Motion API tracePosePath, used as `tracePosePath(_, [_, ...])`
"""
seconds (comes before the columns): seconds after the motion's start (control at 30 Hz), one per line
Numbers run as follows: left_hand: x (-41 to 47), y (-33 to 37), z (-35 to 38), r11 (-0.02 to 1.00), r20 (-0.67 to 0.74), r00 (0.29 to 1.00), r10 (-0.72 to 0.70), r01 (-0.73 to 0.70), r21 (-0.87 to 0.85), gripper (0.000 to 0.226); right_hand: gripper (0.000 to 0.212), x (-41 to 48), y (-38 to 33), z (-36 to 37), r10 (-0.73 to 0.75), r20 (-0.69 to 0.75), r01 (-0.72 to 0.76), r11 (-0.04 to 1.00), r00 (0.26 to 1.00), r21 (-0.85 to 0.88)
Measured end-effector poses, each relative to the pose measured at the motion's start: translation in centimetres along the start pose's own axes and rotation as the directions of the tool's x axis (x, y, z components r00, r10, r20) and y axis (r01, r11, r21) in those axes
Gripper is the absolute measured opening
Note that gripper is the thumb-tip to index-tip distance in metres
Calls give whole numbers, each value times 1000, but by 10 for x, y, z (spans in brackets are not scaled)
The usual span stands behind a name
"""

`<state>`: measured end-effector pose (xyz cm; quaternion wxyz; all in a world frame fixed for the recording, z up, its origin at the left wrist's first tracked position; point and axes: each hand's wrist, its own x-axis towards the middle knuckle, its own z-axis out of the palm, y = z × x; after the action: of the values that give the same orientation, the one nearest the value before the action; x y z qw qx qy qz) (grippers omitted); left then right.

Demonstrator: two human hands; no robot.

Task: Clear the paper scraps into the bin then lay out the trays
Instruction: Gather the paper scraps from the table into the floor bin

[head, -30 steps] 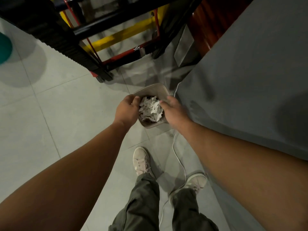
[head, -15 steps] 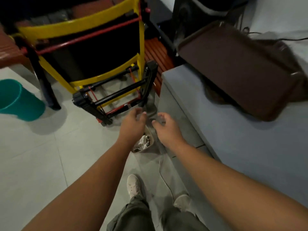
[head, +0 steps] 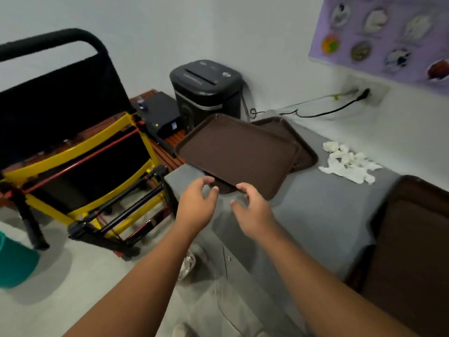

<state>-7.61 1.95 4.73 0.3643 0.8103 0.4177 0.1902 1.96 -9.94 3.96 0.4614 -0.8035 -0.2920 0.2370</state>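
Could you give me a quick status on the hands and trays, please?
Left hand and right hand empty, at near edge of top tray. Lower tray under it, on the table. Paper scraps lie right of them, uncleared.

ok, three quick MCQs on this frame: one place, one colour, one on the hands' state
1. Where do the white paper scraps lie?
A. on the grey table, right of the stacked trays
B. on top of the trays
C. held in the air

2. What colour are the stacked trays?
A. teal
B. yellow
C. brown

3. What state are the left hand and right hand in?
A. both carrying scraps
B. both empty, fingers loosely bent, by the trays' near edge
C. both lifting a tray high

Answers:
1 A: the scraps rest on bare table beside the stack.
2 C: both trays in the stack are dark brown.
3 B: neither hand holds anything.
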Motion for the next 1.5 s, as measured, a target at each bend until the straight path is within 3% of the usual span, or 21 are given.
tracePosePath(0.33, [28,97,106,957,216,936,279,-290,23,33,43,9,66,-128,108,-334,-126,991,936,-32])
tracePosePath(0.67, [92,144,226,769,525,672,523,-637,51,40,38,37,123,-178,226,-495,-263,965,839,-6])
tracePosePath(0.87, [145,173,294,649,683,538,495,-751,122,57,36,52,149,-183,286,-539,-340,940,792,-1])
tracePosePath(1.03, [178,189,337,553,692,454,561,-828,95,39,33,60,163,-179,299,-586,-365,931,753,6])
tracePosePath(1.13, [186,194,350,525,736,415,534,-846,96,34,31,62,167,-174,314,-609,-375,926,729,29])
tracePosePath(1.23, [182,192,355,432,791,366,490,-890,145,29,29,66,169,-171,333,-614,-391,920,716,43])
tracePosePath(1.37, [166,183,349,436,805,345,482,-892,121,38,28,68,169,-169,353,-621,-402,913,700,66])
tracePosePath(1.5, [147,170,331,439,802,304,513,-897,59,26,28,70,159,-172,343,-635,-402,914,692,55])
